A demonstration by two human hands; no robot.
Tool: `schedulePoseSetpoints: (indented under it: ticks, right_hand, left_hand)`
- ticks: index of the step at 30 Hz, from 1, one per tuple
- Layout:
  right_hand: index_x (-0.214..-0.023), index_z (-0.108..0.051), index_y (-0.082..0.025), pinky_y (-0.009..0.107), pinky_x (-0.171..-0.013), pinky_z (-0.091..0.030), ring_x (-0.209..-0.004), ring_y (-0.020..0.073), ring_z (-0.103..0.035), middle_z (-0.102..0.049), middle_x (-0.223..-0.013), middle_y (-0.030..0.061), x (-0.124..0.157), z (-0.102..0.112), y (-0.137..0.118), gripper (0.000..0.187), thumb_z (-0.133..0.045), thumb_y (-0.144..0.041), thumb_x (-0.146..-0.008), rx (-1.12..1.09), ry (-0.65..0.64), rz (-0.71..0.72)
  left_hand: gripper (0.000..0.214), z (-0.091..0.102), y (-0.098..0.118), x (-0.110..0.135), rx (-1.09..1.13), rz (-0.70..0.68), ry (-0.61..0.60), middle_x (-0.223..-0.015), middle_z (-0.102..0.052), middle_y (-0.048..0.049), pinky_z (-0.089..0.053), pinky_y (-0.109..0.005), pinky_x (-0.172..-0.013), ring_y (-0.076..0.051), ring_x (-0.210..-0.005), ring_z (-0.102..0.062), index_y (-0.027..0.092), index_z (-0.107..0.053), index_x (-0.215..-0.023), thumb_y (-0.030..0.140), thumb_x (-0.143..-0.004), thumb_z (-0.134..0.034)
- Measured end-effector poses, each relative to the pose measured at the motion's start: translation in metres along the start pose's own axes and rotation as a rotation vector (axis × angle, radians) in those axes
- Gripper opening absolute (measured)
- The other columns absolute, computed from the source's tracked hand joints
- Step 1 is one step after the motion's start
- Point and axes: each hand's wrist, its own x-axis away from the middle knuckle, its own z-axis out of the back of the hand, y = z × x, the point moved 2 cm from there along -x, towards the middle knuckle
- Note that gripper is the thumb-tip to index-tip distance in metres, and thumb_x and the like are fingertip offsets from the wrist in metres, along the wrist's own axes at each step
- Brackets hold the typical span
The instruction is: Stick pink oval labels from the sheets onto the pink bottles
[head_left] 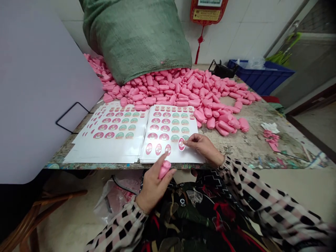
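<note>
My left hand (155, 185) is closed around a small pink plastic bottle (165, 169) at the table's front edge, its index finger reaching up onto the sticker sheet. Between the thumb and finger of my right hand (203, 147) is an oval pink-and-white sticker (181, 144), held over the lower right of the sheet. That sticker sheet (170, 157) carries rows of pink and green round-topped labels, with oval ones along the bottom. Left of it lies a fanned stack of similar sheets (123, 150).
A big heap of pink bottles (181, 91) spreads behind the sheets, under a green sack (141, 38). A blue crate (265, 75) stands at the back right. Pink scraps (271, 138) lie on the table's right side. At left, a pale panel (47, 91) borders the table.
</note>
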Motion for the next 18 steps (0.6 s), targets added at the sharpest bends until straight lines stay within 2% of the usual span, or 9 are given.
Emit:
schedulePoseSetpoints:
  ticks: [3,5,7,11,18]
  right_hand:
    - [-0.066,-0.053,-0.017,0.023,-0.057,-0.034,-0.056,0.0074,-0.041,-0.050,-0.062,-0.0053,0.011,-0.002,-0.020,0.033,-0.072,-0.043,-0.061,-0.070,0.018,0.030]
    - [-0.067,-0.053,-0.017,0.023,-0.058,-0.036,-0.057,0.0079,-0.042,-0.050,-0.063,-0.0048,0.022,-0.006,-0.033,0.031,-0.072,-0.042,-0.063,-0.079,0.009,0.076]
    - [-0.067,-0.054,-0.018,0.024,-0.059,-0.038,-0.060,0.0088,-0.044,-0.052,-0.065,-0.0037,0.033,-0.011,-0.043,0.030,-0.071,-0.042,-0.064,-0.048,-0.018,0.119]
    - [-0.066,-0.054,-0.019,0.025,-0.055,-0.040,-0.059,0.0106,-0.048,-0.054,-0.063,-0.0028,0.045,-0.018,-0.049,0.030,-0.069,-0.045,-0.066,0.010,-0.045,0.132]
    - [-0.066,-0.054,-0.020,0.027,-0.053,-0.044,-0.060,0.0138,-0.054,-0.059,-0.065,-0.0003,0.046,-0.018,-0.042,0.029,-0.068,-0.045,-0.067,0.056,-0.045,0.117]
  left_hand:
    - [0.045,-0.006,0.015,-0.015,0.652,0.370,-0.019,-0.077,-0.060,-0.0027,-0.045,-0.022,-0.052,-0.011,-0.058,-0.054,0.021,-0.047,-0.118,0.050,-0.085,-0.043]
    - [0.044,-0.014,0.023,-0.028,1.011,0.512,-0.078,-0.069,-0.056,-0.0006,-0.042,-0.020,-0.048,-0.009,-0.054,-0.052,0.019,-0.049,-0.111,0.053,-0.085,-0.039]
    - [0.040,-0.021,0.029,-0.041,1.191,0.591,-0.097,-0.069,-0.055,-0.0003,-0.043,-0.021,-0.049,-0.010,-0.054,-0.053,0.019,-0.050,-0.106,0.052,-0.084,-0.043]
    - [0.040,-0.030,0.035,-0.054,1.237,0.632,-0.101,-0.070,-0.054,0.0000,-0.044,-0.023,-0.047,-0.011,-0.053,-0.054,0.017,-0.052,-0.106,0.050,-0.084,-0.045]
    - [0.046,-0.034,0.037,-0.056,1.215,0.582,-0.142,-0.070,-0.050,0.0011,-0.045,-0.022,-0.048,-0.009,-0.053,-0.052,0.017,-0.052,-0.112,0.052,-0.084,-0.044]
